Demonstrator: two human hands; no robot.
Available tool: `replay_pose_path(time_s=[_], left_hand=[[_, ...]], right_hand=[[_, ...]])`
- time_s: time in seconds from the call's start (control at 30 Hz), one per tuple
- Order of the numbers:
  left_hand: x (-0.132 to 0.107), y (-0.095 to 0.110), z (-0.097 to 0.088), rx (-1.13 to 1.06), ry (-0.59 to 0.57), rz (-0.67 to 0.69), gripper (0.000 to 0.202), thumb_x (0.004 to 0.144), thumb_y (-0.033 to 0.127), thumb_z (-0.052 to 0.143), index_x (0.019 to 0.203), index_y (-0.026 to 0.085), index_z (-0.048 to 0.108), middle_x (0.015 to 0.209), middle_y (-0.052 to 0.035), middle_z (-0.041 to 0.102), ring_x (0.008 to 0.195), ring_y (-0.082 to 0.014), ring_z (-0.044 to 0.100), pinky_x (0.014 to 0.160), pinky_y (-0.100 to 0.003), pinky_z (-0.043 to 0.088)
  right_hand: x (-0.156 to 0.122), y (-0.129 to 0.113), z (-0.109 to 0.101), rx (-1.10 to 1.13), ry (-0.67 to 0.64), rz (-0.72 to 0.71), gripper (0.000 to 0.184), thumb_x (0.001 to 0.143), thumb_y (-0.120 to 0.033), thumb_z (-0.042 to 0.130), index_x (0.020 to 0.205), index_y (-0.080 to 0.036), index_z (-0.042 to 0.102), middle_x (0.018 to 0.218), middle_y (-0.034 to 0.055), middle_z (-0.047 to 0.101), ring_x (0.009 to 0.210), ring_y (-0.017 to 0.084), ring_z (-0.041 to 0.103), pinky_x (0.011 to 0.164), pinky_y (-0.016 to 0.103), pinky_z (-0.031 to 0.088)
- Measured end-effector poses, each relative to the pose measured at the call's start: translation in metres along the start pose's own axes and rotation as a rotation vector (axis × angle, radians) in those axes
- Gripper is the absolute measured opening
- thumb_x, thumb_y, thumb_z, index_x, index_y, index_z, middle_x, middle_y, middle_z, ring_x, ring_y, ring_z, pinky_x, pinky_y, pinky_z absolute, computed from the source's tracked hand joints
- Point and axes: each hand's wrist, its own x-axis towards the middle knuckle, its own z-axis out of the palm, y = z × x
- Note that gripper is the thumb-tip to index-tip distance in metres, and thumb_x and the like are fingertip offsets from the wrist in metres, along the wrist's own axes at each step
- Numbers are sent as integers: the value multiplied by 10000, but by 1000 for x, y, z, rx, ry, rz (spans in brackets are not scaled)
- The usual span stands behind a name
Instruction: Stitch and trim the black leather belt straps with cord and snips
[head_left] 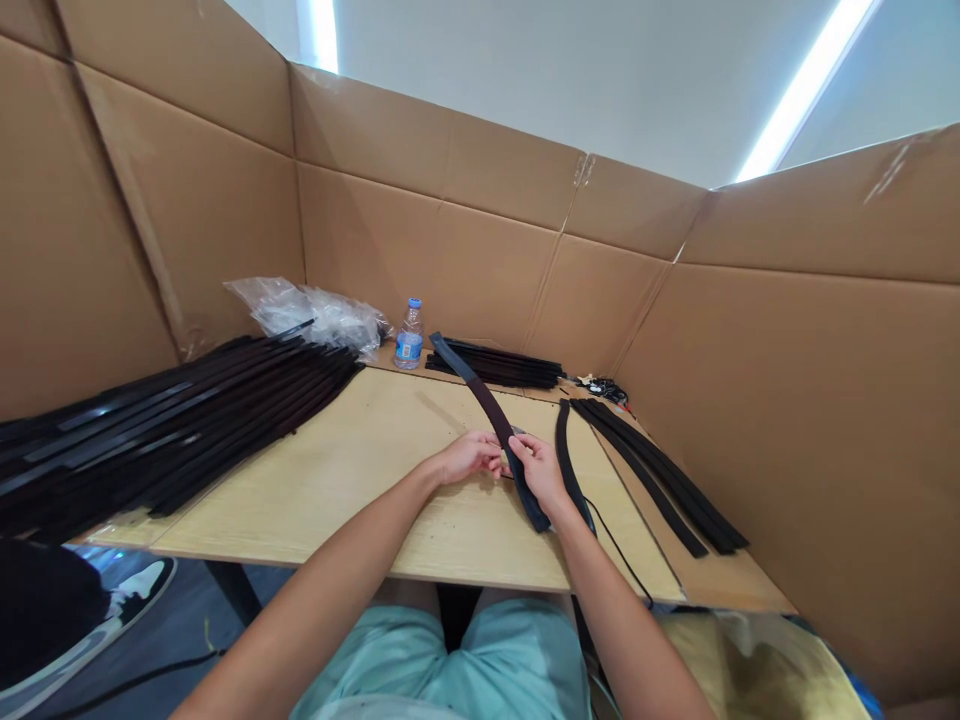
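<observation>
A long, dark, slightly curved strip [489, 403] slants over the table, its far end raised toward the back and its near end close to the front edge. My right hand [537, 468] is closed around its lower half. Just left of the strip, my left hand [471, 457] has its fingers curled together near the strip's edge; what they hold, if anything, is too small to make out. A small greyish piece shows behind the strip by my right fingertips, its kind unclear. Right of my right hand lies another curved black strip [567, 450].
A large pile of black strips [225, 420] covers the table's left side, with clear plastic bags [322, 315] behind. A water bottle [409, 335], more strips [499, 365] and a cable tangle [604, 388] sit at the back. Several strips [660, 480] lie right. Cardboard walls [450, 220] surround the table.
</observation>
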Motion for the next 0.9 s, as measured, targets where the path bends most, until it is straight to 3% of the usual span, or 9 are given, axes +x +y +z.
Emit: replay_pose_path(time_s=[0.1,0.23,0.5,0.7,0.9], left_hand=[[2,-4,-3,40,-1,-7,215,874,313,575,772,125,595,631,36,574,538,-95,538,595,-269,485],[2,-6,-3,84,6,-9,236,882,315,569,750,121,589,651,31,578,540,-87,534,560,-247,478],[-7,9,8,102,18,48,317,692,391,734,753,94,645,622,-31,643,514,-93,528,530,-233,381],[-9,15,16,122,41,91,367,672,450,736,695,99,628,584,-41,642,516,-106,529,533,-238,362],[-6,6,15,124,114,97,439,646,532,725,603,138,537,555,-20,614,480,-98,502,514,-239,333]], right_hand=[[1,0,0,-20,4,-15,442,626,-562,727,750,-143,658,635,24,661,508,147,596,511,256,514],[-1,-3,0,-34,-22,-7,432,645,-556,719,762,-148,643,592,16,652,485,148,598,459,230,473],[-9,-9,-2,-14,-99,11,452,668,-585,707,797,-163,611,565,24,657,471,161,609,427,234,469],[-13,-14,-3,10,-133,-9,441,687,-581,701,801,-170,590,536,-1,620,447,142,570,442,242,470],[-14,-19,-1,17,-113,-39,429,682,-571,716,743,-178,556,535,-29,572,458,112,521,424,205,396]])
